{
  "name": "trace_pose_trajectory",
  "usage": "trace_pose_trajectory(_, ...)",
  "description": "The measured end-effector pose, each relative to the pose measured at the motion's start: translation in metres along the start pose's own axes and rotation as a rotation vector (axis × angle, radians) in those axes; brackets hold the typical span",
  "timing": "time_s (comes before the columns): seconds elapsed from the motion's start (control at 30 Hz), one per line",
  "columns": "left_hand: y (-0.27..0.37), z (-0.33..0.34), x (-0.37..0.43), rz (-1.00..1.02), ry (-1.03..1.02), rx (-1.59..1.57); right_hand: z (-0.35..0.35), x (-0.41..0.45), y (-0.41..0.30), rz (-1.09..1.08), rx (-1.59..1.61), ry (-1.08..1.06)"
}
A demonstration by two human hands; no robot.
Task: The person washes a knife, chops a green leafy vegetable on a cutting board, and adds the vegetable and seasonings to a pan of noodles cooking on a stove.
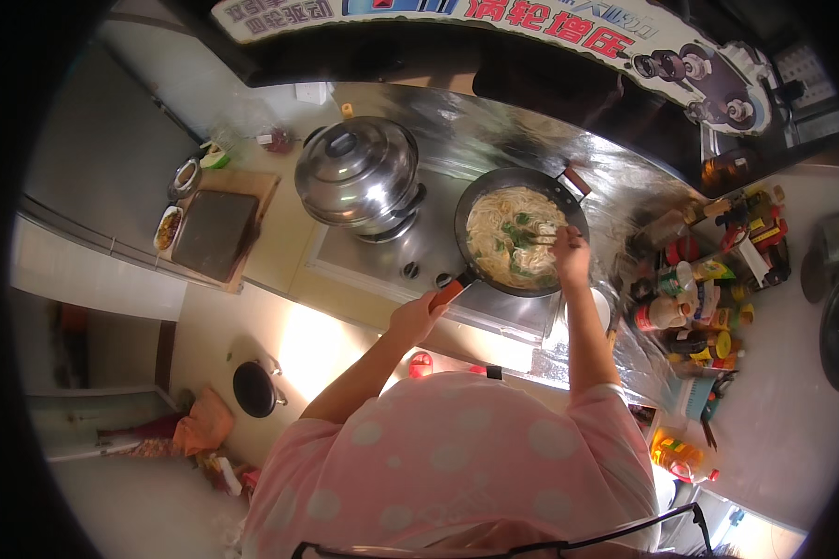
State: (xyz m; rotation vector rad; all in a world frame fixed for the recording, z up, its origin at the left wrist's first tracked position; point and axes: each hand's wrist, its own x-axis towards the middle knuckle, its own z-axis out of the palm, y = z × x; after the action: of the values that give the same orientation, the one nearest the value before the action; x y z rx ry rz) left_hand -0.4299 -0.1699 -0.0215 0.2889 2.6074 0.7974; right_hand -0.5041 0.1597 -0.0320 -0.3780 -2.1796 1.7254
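Note:
My left hand (414,319) grips the orange-brown handle (449,293) of a dark wok (463,209) on the gas stove. Noodles (509,202) in pale broth fill the wok, with green leaves (517,230) near the middle. Over the wok's right side, my right hand (572,253) holds chopsticks (544,240), their tips among the noodles and leaves. A second, short handle (577,183) sticks out at the wok's far right side.
A lidded steel pot (363,168) stands left of the wok. Farther left, a dark board (217,230) lies beside a dish of food (168,229). Several seasoning bottles (661,314) crowd the right counter, with an oil bottle (679,455) nearer me. A range hood (566,91) overhangs the back.

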Motion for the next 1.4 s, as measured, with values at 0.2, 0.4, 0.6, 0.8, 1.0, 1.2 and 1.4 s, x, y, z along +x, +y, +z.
trace_pose_trajectory(0.2,0.0,-0.002,-0.001,-0.012,-0.005,-0.015,-0.009,-0.043,-0.041,0.139,0.14,-0.17)
trace_pose_trajectory(0.4,0.0,0.001,0.002,0.009,0.007,-0.015,-0.006,-0.056,-0.025,0.098,-0.101,-0.337)
trace_pose_trajectory(0.6,-0.008,0.005,0.0,-0.008,0.027,-0.04,-0.034,-0.067,-0.062,0.174,-0.145,-0.388)
trace_pose_trajectory(0.8,-0.005,0.005,0.0,-0.008,0.046,-0.037,-0.001,-0.069,-0.027,-0.142,-0.402,-0.292)
trace_pose_trajectory(1.0,0.004,-0.003,-0.002,-0.038,0.0,-0.034,0.026,-0.022,0.015,-0.141,-0.156,-0.186)
trace_pose_trajectory(1.2,-0.004,0.006,-0.002,-0.078,0.013,-0.027,0.035,0.03,-0.006,-0.172,-0.058,-0.064)
trace_pose_trajectory(1.4,0.006,-0.002,-0.003,-0.078,-0.04,-0.014,0.038,0.06,0.006,-0.24,-0.11,-0.029)
